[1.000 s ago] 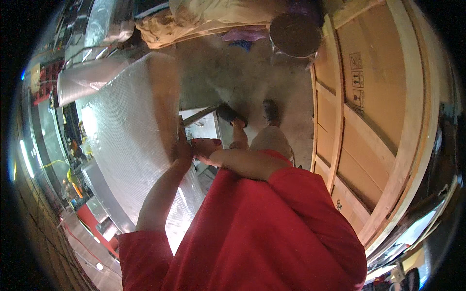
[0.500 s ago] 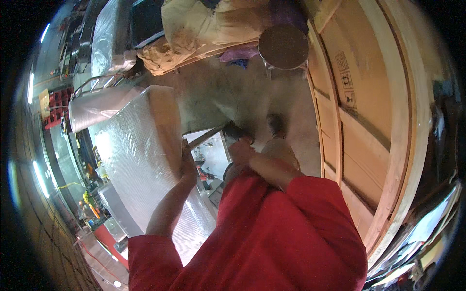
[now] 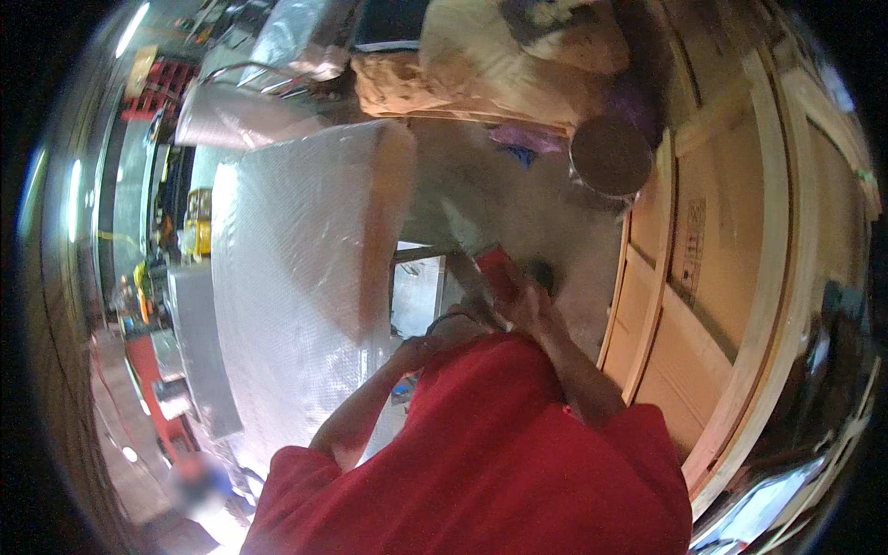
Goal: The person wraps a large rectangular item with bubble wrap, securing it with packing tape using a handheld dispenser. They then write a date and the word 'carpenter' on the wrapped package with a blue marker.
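Note:
A small, red, block-shaped thing [image 3: 499, 270] is in my right hand [image 3: 529, 307], in front of my body. Its exact kind does not show. My left hand [image 3: 421, 351] is low at my waist, beside the lower right edge of a large bubble-wrapped package [image 3: 296, 240]. Its fingers are blurred and partly hidden, so whether they hold anything is unclear. Between the package and my body lies a white panel [image 3: 419, 294] with a dark frame.
A wooden crate with cardboard panels [image 3: 712, 268] rises on my right. A round-topped stool [image 3: 610, 155] stands ahead, beside brown paper wrapping [image 3: 398, 83]. A clear roll of wrap [image 3: 231, 117] lies at the far left, near a red crate [image 3: 159, 88].
My left hand has come away from the package's edge back to my waist. My right hand has moved right and outward, and the red thing now shows in it. The view has turned left.

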### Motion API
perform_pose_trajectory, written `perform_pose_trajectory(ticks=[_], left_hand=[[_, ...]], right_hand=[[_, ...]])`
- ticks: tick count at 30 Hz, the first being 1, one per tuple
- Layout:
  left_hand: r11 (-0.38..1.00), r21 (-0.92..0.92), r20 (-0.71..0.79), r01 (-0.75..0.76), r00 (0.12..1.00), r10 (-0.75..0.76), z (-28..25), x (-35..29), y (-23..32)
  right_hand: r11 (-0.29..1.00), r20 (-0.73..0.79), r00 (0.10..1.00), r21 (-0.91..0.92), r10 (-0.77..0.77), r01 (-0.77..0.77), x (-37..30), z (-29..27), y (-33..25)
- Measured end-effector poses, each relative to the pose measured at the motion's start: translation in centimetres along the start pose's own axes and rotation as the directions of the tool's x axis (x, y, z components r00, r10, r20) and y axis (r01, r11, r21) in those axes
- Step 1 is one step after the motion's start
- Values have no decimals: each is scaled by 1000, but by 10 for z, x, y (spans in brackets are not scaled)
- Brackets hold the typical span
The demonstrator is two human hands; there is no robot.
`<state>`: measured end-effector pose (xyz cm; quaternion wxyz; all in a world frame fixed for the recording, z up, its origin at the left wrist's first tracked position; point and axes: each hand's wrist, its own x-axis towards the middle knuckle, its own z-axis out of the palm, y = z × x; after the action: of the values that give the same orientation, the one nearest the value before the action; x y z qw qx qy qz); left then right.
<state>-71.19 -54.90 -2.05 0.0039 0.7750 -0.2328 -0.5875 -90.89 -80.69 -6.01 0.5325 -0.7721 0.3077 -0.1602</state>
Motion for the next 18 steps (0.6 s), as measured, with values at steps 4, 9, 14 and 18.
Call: perform_pose_trajectory(ticks=[4,9,14,18], left_hand=[[507,-853,-158,-123,987,-26,18,-24,6],[110,-978,-149,-180,958,244,48,-55,-35],[412,-702,-501,-580,814,294,115,-97,-111],[207,-877,-396,-435,895,204,174,-146,-162]], right_hand=[[960,150,955,-76,-257,270,-34,17,-50],[922,579,788,-153,-209,357,-93,41,-102],[813,624,685,-132,-376,567,-163,88,-121],[689,509,614,-55,-603,723,-231,127,-128]])
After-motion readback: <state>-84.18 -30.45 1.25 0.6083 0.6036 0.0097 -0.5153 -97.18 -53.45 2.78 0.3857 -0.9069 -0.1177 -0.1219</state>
